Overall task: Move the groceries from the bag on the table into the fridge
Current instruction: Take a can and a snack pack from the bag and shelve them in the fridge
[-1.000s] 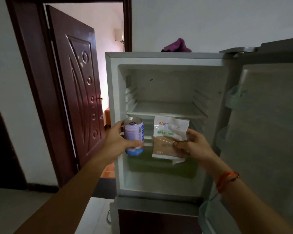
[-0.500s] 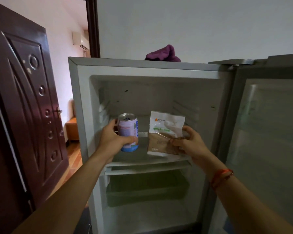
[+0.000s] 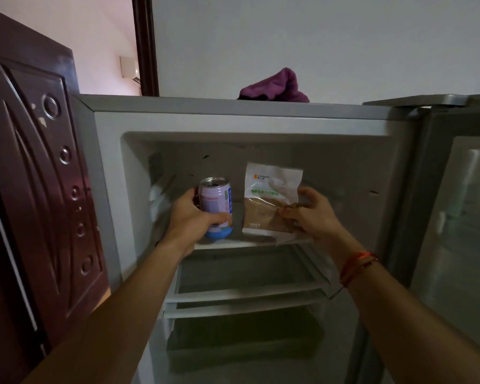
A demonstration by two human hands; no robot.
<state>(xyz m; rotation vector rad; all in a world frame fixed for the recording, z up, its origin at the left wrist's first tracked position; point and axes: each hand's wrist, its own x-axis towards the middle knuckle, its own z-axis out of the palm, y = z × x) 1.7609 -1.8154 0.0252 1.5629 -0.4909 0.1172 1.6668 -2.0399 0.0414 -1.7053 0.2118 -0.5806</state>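
Can gripped in left hand, packet pinched in right hand, both illegibly blurred.

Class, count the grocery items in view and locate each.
2: a drink can in the left hand, a food packet in the right hand, both at the fridge's top shelf. More may be hidden.
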